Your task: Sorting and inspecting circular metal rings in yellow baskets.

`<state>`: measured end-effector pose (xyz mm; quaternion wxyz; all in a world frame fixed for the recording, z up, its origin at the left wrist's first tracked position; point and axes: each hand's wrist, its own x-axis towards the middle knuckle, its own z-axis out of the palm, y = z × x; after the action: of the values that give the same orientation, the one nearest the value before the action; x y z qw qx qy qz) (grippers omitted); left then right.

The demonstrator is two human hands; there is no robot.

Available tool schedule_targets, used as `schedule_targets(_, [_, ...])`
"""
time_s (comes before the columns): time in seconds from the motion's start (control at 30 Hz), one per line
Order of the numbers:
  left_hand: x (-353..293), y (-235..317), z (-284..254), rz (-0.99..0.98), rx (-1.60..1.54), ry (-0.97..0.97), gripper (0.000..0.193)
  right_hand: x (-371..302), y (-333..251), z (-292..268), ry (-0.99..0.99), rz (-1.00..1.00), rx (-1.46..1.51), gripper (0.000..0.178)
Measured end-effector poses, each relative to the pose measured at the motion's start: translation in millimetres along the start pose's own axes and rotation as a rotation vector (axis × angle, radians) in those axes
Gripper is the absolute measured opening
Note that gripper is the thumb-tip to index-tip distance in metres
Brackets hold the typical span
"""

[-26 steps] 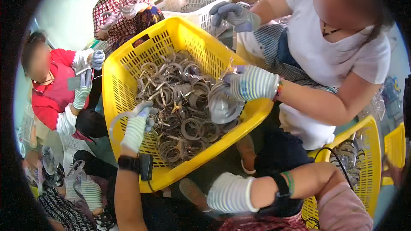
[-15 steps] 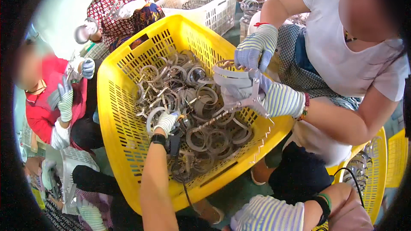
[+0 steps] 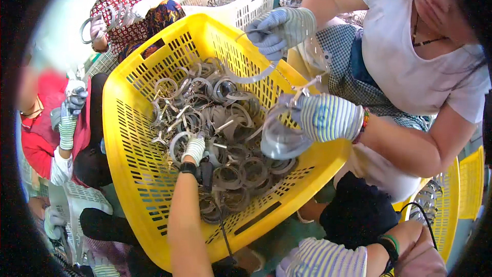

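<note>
A large yellow plastic basket (image 3: 128, 184) holds a heap of grey metal rings (image 3: 256, 172) with thin rods and small brackets among them. My left hand (image 3: 195, 149), in a striped knit glove, reaches into the heap from the near side. Its fingers are curled at the edge of an upright ring (image 3: 178, 146), though the fingertips are partly hidden. A black device (image 3: 206, 174) with a cable is strapped at that wrist. Low in the picture, my right hand (image 3: 323, 259), also gloved, lies outside the basket; its fingers are hard to make out.
Across the basket's right rim, a co-worker's gloved hands (image 3: 328, 118) hold a curved band and a clear part. Two other people sit at the left, handling parts. White crates (image 3: 266, 0) stand behind; another yellow basket (image 3: 453, 215) of rings is at the right.
The view has shifted, so the basket appears farther left. My left hand stays among the rings. The co-worker's hands have moved apart, lifting one end of the curved band.
</note>
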<state>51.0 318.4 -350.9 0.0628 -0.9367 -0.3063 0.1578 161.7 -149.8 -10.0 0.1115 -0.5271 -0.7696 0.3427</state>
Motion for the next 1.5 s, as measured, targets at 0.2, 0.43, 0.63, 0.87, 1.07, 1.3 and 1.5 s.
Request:
schedule_targets(0.2, [-79,42,-171,-0.411,-1.589,-0.138,0.030,5,-15,-59,-0.116,0.178,-0.219,0.025])
schedule_targets(0.43, [-187,55,-283,0.006,-1.387,0.030,0.035,22,23,-74,0.550,0.126,-0.393,0.037])
schedule_targets(0.63, [-232,83,-327,0.067,-1.483,0.091,0.030,56,69,-71,0.357,0.298,-0.119,0.034])
schedule_targets(0.87, [-220,79,-310,0.007,-1.397,0.290,0.020,61,83,-74,0.479,0.363,-0.210,0.024])
schedule_targets(1.07, [-143,37,-259,-0.241,-1.288,0.410,0.027,52,77,-83,0.493,0.447,-0.237,0.026])
schedule_targets(1.3, [-94,-32,-176,-0.107,-0.717,0.056,0.037,64,55,-85,0.730,0.287,-0.032,0.024])
schedule_targets(1.5, [-94,128,-209,0.768,0.708,-0.148,0.036,45,66,-94,0.805,0.288,0.094,0.026])
